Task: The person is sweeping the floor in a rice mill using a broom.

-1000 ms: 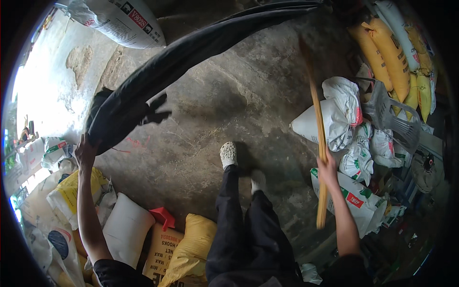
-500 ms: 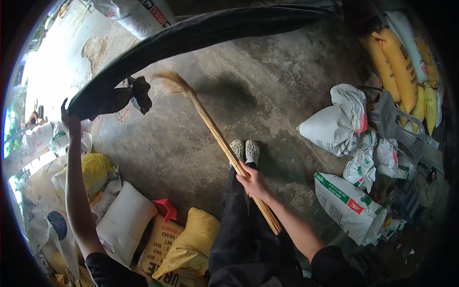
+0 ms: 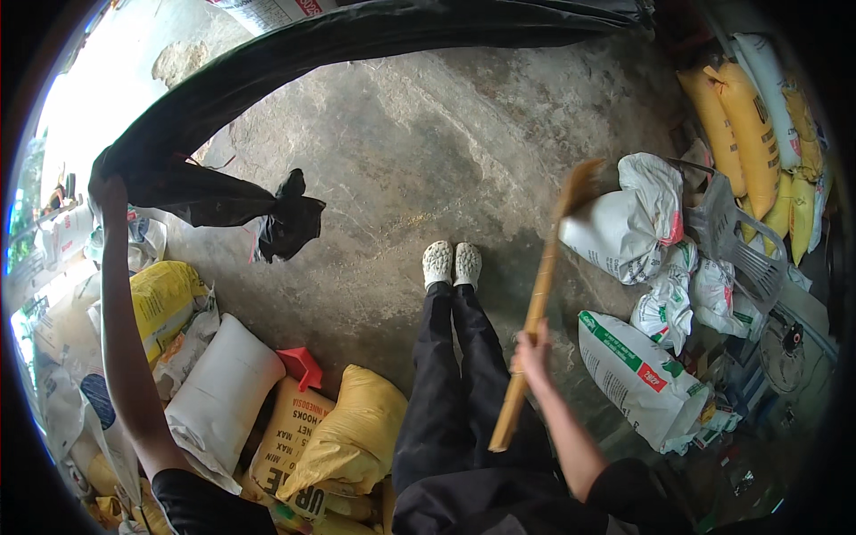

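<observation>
While the right hand [image 3: 533,352] wraps its fingers around the pale wooden handle of a broom [image 3: 539,308] in front of the dark trousers [image 3: 464,383], the left hand [image 3: 111,189], at the end of an outstretched arm, grips a gathered fold of long black sheeting [image 3: 259,85]; its fingers are partly lost against the dark material. A loose, knotted-looking end hangs from that fold over the floor. White textured shoes [image 3: 437,266] stand side by side on bare grey concrete [image 3: 383,178], which is stained, scuffed and sprinkled with yellowish crumbs just beyond the toes.

Along the near left lie a yellow sack [image 3: 352,428], a brown printed sack [image 3: 290,432], a bright red object [image 3: 303,367] and a plump white sack [image 3: 225,383], with a yellow-and-white bag [image 3: 165,303] behind them. Across on the right rests a green-and-white sack [image 3: 637,379]; past it, the broom's blurred bristles overlap the edge of a bulging white sack [image 3: 611,236], though contact cannot be told. Beside that sack is a grey plastic chair [image 3: 753,236], and farther back orange-yellow sacks [image 3: 744,125] are piled up. The sheeting arches across the far floor, which brightens to glaring daylight at the left.
</observation>
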